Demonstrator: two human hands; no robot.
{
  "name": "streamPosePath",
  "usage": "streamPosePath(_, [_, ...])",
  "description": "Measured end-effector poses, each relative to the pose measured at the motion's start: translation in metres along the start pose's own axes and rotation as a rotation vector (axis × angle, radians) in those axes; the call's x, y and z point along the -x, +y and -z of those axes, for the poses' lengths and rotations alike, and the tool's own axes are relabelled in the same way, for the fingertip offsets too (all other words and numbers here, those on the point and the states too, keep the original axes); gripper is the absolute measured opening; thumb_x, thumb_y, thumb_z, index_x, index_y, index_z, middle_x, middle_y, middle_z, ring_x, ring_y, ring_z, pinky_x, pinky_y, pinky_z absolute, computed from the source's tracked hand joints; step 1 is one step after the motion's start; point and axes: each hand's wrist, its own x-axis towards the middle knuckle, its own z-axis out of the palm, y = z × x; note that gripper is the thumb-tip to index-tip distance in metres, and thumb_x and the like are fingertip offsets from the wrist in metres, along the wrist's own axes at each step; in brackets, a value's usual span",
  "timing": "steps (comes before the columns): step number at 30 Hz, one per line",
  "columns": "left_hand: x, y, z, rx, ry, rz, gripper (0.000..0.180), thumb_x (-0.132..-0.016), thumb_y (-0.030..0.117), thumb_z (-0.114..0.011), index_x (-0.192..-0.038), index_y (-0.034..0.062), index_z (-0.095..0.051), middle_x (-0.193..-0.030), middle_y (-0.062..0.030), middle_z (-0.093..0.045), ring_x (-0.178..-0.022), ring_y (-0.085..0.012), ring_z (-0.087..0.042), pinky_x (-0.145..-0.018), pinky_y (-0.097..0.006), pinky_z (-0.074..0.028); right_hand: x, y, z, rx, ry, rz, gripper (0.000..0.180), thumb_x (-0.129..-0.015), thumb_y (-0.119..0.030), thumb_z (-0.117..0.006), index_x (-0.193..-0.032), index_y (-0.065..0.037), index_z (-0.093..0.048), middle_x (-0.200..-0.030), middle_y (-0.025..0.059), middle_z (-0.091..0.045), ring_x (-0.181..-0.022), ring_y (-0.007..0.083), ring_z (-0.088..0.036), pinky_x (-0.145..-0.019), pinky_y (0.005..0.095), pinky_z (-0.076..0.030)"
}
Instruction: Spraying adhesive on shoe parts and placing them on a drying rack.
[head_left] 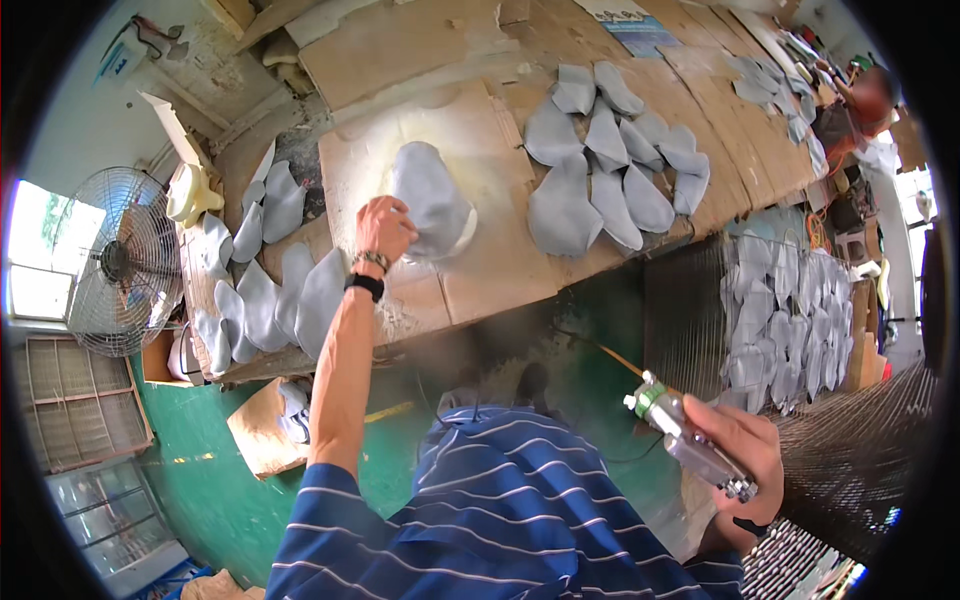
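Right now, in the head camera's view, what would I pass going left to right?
Round wire fan → left hand touching the grey curved fabric piece → cluster of overlapping grey fabric pieces → right hand gripping a metal spray gun.

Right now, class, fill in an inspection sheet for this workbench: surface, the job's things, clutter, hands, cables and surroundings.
Surface: cardboard-covered bench, a pale powdery patch around the middle piece.
Job's things: grey fabric piece lying on the pale patch; metal spray gun held low, away from the bench.
Clutter: grey pieces fanned out on the right; more overlapping at the left edge.
Hands: left hand grips the grey fabric piece's edge; right hand is closed round the spray gun.
Cables: thin line running from the spray gun; where it ends is unclear.
Surroundings: standing fan at left, wire rack of grey pieces at right, green floor.
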Motion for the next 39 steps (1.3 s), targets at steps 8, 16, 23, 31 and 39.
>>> streamPosePath(8, [-0.036, -0.006, 0.026, 0.046, -0.140, 0.152, 0.012, -0.060, 0.020, -0.078, -0.072, 0.0163, -0.079, -0.100, -0.0012, -0.070, -0.096, -0.0219, -0.066, -0.086, -0.035, -0.053, 0.018, 0.006, -0.008, -0.024, -0.139, 0.068, 0.072, -0.085, -0.046, -0.065, -0.138, 0.001, -0.053, -0.088, 0.0158, -0.064, -0.073, 0.0287, -0.066, -0.064, 0.0349, -0.053])
streamPosePath(16, [-0.030, 0.001, 0.025, 0.094, -0.229, 0.151, 0.015, -0.059, 0.022, -0.080, -0.072, 0.0134, -0.078, -0.091, -0.0042, -0.072, -0.085, -0.0251, -0.069, -0.078, -0.036, -0.055, 0.034, 0.013, -0.012, -0.066, -0.070, 0.054, 0.074, -0.083, -0.044, -0.065, -0.141, 0.001, -0.050, -0.096, 0.0182, -0.064, -0.079, 0.0300, -0.068, -0.070, 0.0356, -0.054])
streamPosePath(23, [0.007, 0.022, 0.013, -0.021, -0.308, 0.213, 0.016, -0.058, 0.024, -0.078, -0.071, 0.0152, -0.077, -0.097, -0.0028, -0.068, -0.099, -0.0262, -0.062, -0.087, -0.038, -0.052, 0.036, 0.024, -0.013, -0.142, -0.124, 0.104, 0.075, -0.077, -0.030, -0.066, -0.143, 0.002, -0.047, -0.100, 0.0195, -0.064, -0.081, 0.0333, -0.065, -0.072, 0.0365, -0.053])
streamPosePath(31, [0.019, 0.024, 0.014, -0.092, -0.200, 0.131, 0.015, -0.063, 0.023, -0.076, -0.077, 0.0169, -0.076, -0.096, -0.0039, -0.070, -0.100, -0.0261, -0.063, -0.090, -0.039, -0.050, 0.029, 0.031, -0.013, -0.244, -0.131, 0.092, 0.082, -0.064, -0.010, -0.062, -0.143, 0.001, -0.046, -0.102, 0.0208, -0.064, -0.082, 0.0353, -0.064, -0.075, 0.0354, -0.052])
streamPosePath(39, [-0.021, -0.004, 0.015, 0.010, -0.373, 0.192, 0.020, -0.069, 0.024, -0.068, -0.085, 0.0145, -0.073, -0.084, -0.0056, -0.073, -0.084, -0.0283, -0.070, -0.078, -0.039, -0.055, 0.020, 0.040, -0.031, -0.187, -0.063, 0.071, 0.080, -0.062, 0.004, -0.059, -0.141, 0.000, -0.049, -0.098, 0.0200, -0.065, -0.080, 0.0352, -0.064, -0.073, 0.0351, -0.053])
